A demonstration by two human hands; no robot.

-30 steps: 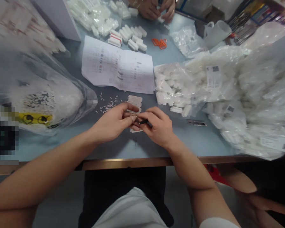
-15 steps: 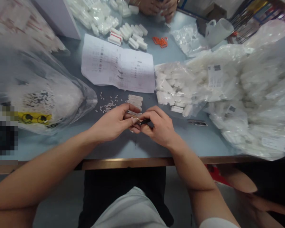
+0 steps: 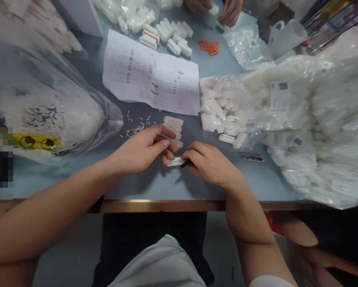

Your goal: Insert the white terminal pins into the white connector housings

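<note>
A small white strip with rows of holes point(image 3: 175, 161) sits between my hands, low over the bench. My left hand point(image 3: 145, 149) has bent fingers at the strip's left end, its thumb and forefinger slightly apart above it. My right hand point(image 3: 207, 161) is closed on a thin black tool point(image 3: 184, 164), whose tip points down-left by the strip's right end; its exact kind is unclear. Just beyond my left fingertips, several flat white plastic pieces point(image 3: 173, 120) lie in a column. Tiny white pins point(image 3: 132, 129) are scattered left of them.
A creased printed sheet point(image 3: 151, 75) lies behind. Clear bags of white parts point(image 3: 226, 103) crowd the right, and another bag point(image 3: 86, 119) stands left. A metal tool point(image 3: 252, 157) lies to the right. Orange pieces point(image 3: 208, 47) lie farther back, near another person's hands point(image 3: 229, 12).
My right hand has moved right and slightly down, away from my left fingers, bringing the perforated strip into view. My left thumb has lifted. The other person's hands have moved apart.
</note>
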